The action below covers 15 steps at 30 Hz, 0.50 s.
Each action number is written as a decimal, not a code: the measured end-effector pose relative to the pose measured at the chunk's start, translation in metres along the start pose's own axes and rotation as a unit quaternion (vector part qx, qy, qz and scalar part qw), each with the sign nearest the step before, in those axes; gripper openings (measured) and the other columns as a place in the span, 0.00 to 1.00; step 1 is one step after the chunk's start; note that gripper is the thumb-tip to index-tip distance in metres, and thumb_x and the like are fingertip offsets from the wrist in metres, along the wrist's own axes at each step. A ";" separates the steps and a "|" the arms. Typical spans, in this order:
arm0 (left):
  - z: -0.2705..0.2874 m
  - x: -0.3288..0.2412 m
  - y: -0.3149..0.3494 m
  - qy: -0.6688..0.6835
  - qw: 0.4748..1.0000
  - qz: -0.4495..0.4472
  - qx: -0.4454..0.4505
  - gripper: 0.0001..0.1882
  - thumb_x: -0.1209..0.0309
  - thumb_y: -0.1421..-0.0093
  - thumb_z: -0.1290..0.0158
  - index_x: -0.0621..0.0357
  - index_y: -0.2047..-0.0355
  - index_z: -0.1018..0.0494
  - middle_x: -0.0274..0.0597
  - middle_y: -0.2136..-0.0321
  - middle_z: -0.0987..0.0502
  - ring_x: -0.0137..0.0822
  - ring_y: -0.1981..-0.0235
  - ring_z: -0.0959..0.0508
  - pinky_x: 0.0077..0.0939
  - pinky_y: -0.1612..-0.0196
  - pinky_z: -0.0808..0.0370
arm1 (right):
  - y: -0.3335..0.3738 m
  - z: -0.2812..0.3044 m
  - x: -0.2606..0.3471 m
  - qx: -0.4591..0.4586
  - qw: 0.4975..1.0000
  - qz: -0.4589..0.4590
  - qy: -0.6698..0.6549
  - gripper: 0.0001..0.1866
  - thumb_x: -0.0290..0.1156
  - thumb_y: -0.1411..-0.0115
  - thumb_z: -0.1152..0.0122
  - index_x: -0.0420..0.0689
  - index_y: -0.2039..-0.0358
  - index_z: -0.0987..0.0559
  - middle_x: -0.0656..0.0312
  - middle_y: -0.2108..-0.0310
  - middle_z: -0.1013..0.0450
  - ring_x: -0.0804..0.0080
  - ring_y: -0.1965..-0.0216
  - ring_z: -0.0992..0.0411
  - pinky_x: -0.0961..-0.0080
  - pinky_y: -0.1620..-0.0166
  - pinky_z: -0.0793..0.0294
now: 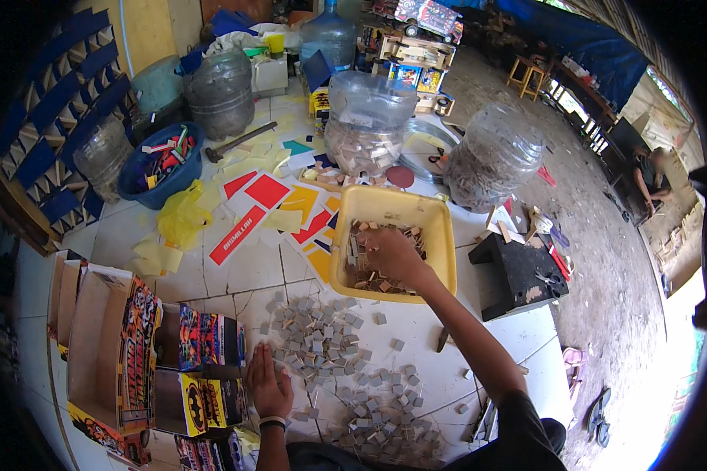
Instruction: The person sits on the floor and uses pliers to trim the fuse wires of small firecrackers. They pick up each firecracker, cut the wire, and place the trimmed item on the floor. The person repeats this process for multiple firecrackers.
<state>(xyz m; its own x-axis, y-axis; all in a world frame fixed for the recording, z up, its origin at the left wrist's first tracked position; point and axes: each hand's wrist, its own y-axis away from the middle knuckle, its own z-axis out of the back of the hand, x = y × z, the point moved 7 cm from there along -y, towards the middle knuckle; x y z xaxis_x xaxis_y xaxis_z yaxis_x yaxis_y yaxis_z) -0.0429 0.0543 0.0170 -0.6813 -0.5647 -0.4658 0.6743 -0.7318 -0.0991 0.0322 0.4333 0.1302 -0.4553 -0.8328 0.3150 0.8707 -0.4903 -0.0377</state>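
Observation:
My right hand (391, 255) reaches into a yellow plastic basin (446, 271) that holds many small wooden pieces (373, 281), some brown and some grey. Its fingers are curled together over the pieces; whatever they grip is too small to make out. My left hand (269, 386), with a band at the wrist, lies flat on the white tiles with fingers stretched, beside a spread of small grey square pieces (318, 334). A second cluster of grey pieces (385, 424) lies closer to me. Nothing shows in the left hand.
Printed cardboard-like truck bodies (137, 353) stand at the left. Beyond the basin are colored sheets (239, 235), a hammer (239, 143), a blue basin (200, 169) and cut clear bottles (369, 118). A black stool (518, 275) with scissors stands right. A person (653, 180) sits far right.

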 end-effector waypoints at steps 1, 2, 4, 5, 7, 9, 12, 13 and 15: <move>0.001 0.000 -0.001 -0.004 1.000 -0.003 -0.004 0.38 0.67 0.35 0.49 0.59 0.26 0.45 0.52 0.27 0.41 0.50 0.26 0.41 0.48 0.25 0.46 | -0.018 -0.013 -0.007 0.003 0.999 0.011 -0.032 0.23 0.28 0.49 0.30 0.47 0.50 0.18 0.50 0.63 0.20 0.49 0.54 0.21 0.53 0.47 0.23; 0.002 -0.001 -0.003 0.001 1.000 -0.010 -0.008 0.38 0.67 0.35 0.49 0.59 0.26 0.45 0.52 0.27 0.41 0.50 0.26 0.41 0.48 0.25 0.46 | -0.029 -0.028 -0.008 0.003 0.998 0.049 -0.040 0.24 0.29 0.50 0.28 0.47 0.50 0.18 0.48 0.60 0.20 0.47 0.52 0.22 0.53 0.46 0.23; 0.004 -0.002 -0.002 0.014 1.000 -0.022 -0.013 0.38 0.67 0.35 0.50 0.58 0.26 0.46 0.52 0.27 0.41 0.50 0.26 0.41 0.48 0.25 0.46 | -0.044 -0.061 -0.012 0.050 0.997 0.061 -0.007 0.27 0.30 0.54 0.23 0.45 0.50 0.19 0.45 0.56 0.21 0.43 0.48 0.24 0.51 0.44 0.24; 0.006 -0.004 -0.001 -0.003 0.999 -0.031 -0.024 0.38 0.68 0.36 0.49 0.58 0.26 0.46 0.53 0.27 0.41 0.50 0.26 0.41 0.48 0.25 0.46 | -0.046 -0.063 -0.013 0.018 0.997 0.071 -0.037 0.27 0.31 0.54 0.22 0.45 0.51 0.19 0.46 0.55 0.22 0.43 0.48 0.24 0.52 0.44 0.24; 0.006 -0.001 0.000 -0.006 0.999 -0.025 -0.022 0.39 0.68 0.36 0.49 0.58 0.26 0.46 0.53 0.27 0.41 0.50 0.26 0.41 0.48 0.25 0.47 | -0.040 -0.070 -0.023 0.019 0.998 0.029 -0.056 0.27 0.31 0.55 0.20 0.45 0.53 0.18 0.46 0.52 0.23 0.42 0.47 0.25 0.52 0.44 0.24; 0.005 -0.003 0.000 0.003 0.999 -0.035 -0.025 0.39 0.68 0.36 0.48 0.59 0.26 0.46 0.53 0.27 0.41 0.50 0.26 0.41 0.48 0.25 0.46 | -0.032 -0.069 -0.026 0.044 0.994 0.048 -0.089 0.25 0.31 0.55 0.20 0.44 0.56 0.19 0.48 0.54 0.22 0.44 0.48 0.24 0.52 0.44 0.24; 0.001 0.000 -0.001 0.009 1.000 -0.006 0.002 0.39 0.68 0.36 0.48 0.59 0.26 0.46 0.52 0.27 0.41 0.50 0.26 0.42 0.48 0.25 0.46 | -0.030 -0.065 -0.026 0.059 0.992 0.077 -0.082 0.20 0.29 0.54 0.22 0.43 0.61 0.21 0.51 0.58 0.20 0.47 0.51 0.22 0.52 0.47 0.23; 0.002 -0.001 -0.002 0.008 1.000 -0.010 -0.002 0.39 0.68 0.36 0.48 0.59 0.26 0.46 0.52 0.27 0.41 0.50 0.26 0.42 0.47 0.25 0.46 | -0.030 -0.065 -0.025 0.048 0.991 0.094 -0.087 0.20 0.29 0.55 0.22 0.44 0.62 0.21 0.50 0.60 0.20 0.47 0.52 0.21 0.52 0.49 0.23; 0.003 -0.002 -0.002 0.004 1.000 -0.017 -0.007 0.40 0.68 0.37 0.48 0.58 0.26 0.46 0.52 0.27 0.41 0.50 0.26 0.42 0.47 0.25 0.46 | -0.033 -0.068 -0.023 0.037 0.987 0.110 -0.109 0.19 0.29 0.55 0.23 0.44 0.62 0.21 0.49 0.62 0.19 0.47 0.55 0.20 0.53 0.51 0.22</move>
<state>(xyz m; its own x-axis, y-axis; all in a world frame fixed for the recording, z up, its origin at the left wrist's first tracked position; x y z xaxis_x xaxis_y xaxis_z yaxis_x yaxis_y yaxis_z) -0.0441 0.0557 0.0212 -0.7012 -0.5362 -0.4698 0.6551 -0.7446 -0.1279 0.0015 0.4513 0.0601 -0.2096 -0.8376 0.5045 0.9590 -0.2766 -0.0608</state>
